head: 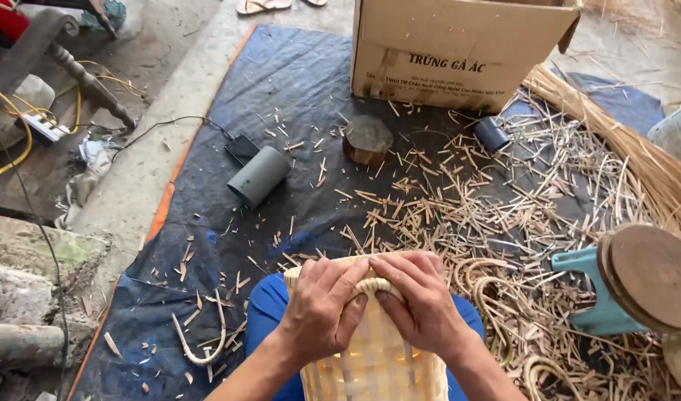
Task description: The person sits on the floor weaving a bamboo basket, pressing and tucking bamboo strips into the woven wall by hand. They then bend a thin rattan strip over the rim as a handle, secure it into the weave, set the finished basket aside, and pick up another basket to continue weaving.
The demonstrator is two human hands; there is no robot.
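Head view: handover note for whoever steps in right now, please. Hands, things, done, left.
Left hand: closed on the rim of the woven basket, thumb on the rim binding.
Right hand: fingers pressed over the same rim, beside the left.
Basket rests on the person's lap, opening facing away.
Around: cut strips litter the blue tarp; grey tube, wood block, cardboard box beyond; bent cane piece at left.
Done: body woven, rim partly wrapped.
Left: how much rim remains is hidden by the hands.
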